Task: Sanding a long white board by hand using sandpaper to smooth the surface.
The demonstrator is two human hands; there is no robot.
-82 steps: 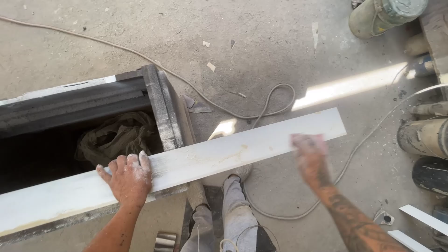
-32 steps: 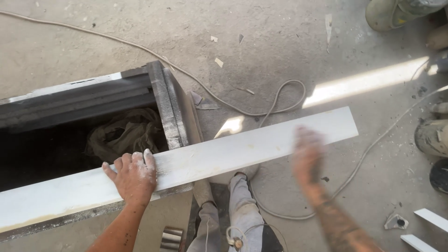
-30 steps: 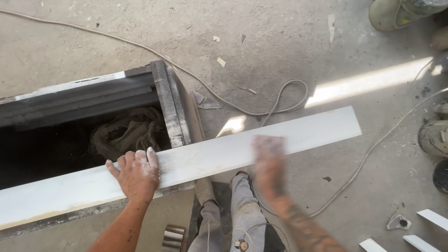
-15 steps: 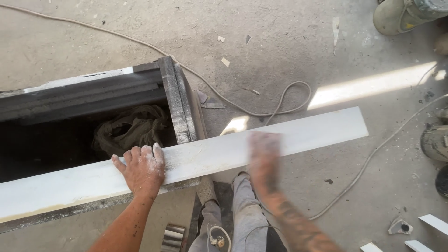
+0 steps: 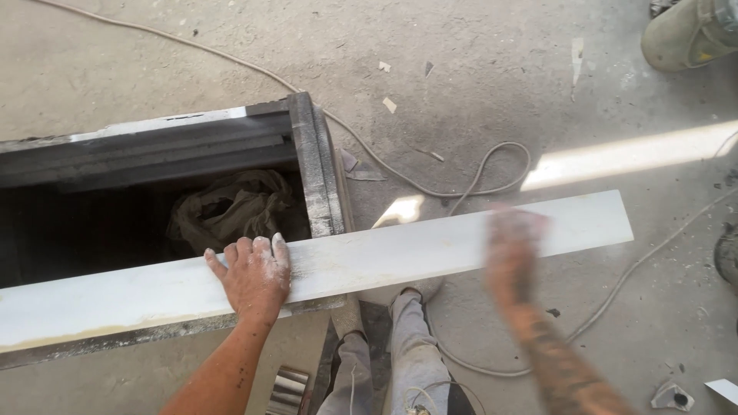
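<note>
Across the open top of a dark metal box (image 5: 315,165) standing on the concrete floor (image 5: 192,84), a long white plank (image 5: 369,261) is laid, its right end overhanging the box well out above the floor. The left hand (image 5: 252,277) is pressed flat on the plank near the box's right front corner, fingers spread and dusted white, closed around nothing. The right hand (image 5: 513,253) is seen as a blur on the overhanging part of the plank; something reddish appears to be held under it, but whether the hand is curled or flat cannot be told. A crumpled cloth (image 5: 231,211) is lying inside the box, and a thin cable (image 5: 477,173) is looped over the floor beyond the plank.

The step in hand is judged to be rubbing the plank's face. For this to be done well, the plank should be kept pinned by the flat left hand close to the box's edge, so that the unsupported end is not tipped down, and strokes should be run evenly along the length with light, steady pressure.
</note>
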